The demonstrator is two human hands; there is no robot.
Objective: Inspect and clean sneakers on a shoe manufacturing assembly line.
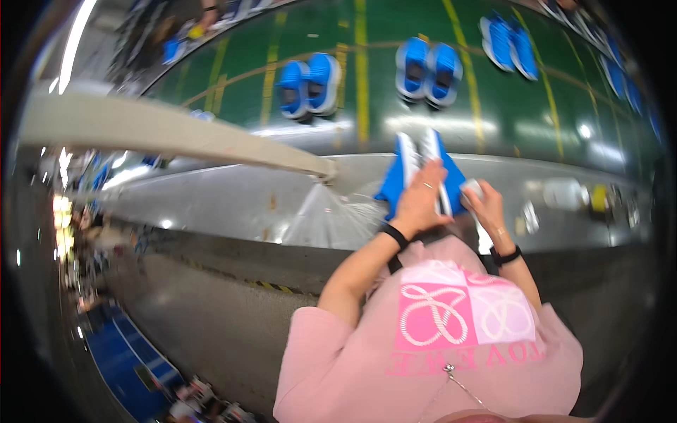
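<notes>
Worn on your head, the left fisheye camera looks down and forward, with your pink shirt (pixel 324 359) nearest at the bottom, your left hand (pixel 421 197) and right hand (pixel 488 210) close, right of centre, and the green belt (pixel 379 92) farther off, curving along the top.

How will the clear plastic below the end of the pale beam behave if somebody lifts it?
The clear plastic is probably floppy, because it shows loose folds. It also seems light, since it looks thin and see-through; its glossy shine suggests that it may slip a little.
</notes>
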